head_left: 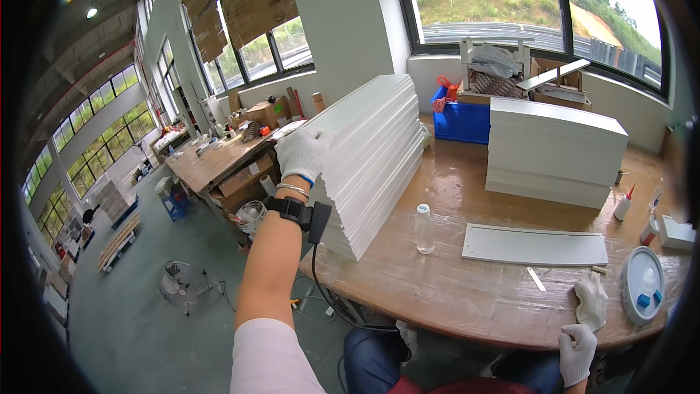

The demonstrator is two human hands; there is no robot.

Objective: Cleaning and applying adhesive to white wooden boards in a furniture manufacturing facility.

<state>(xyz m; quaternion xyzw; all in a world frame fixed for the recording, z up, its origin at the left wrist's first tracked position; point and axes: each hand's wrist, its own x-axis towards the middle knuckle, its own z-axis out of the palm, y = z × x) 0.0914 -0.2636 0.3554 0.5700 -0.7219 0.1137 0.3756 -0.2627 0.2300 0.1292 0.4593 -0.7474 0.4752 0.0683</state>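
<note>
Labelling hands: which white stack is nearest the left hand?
The leftmost stack, at the left hand; the other stack stands apart, behind the loose board.

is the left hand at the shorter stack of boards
No, the left hand is at the tall stack of boards; the shorter stack stands off to the right.

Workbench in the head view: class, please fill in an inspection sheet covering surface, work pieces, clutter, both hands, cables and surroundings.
Surface: brown workbench, shiny.
Work pieces: tall stack of white panels at left; lower white stack farther right; single white panel lying in front of it.
Clutter: capped clear bottle, upright; blue crate; round white tub with blue pieces on top.
Hands: left hand, gloved, against the tall stack, grip unclear; right hand, gloved, near the front edge, contents unclear.
Cables: black cable hanging below the left wrist.
Surroundings: floor fan, second bench, windows.
</note>
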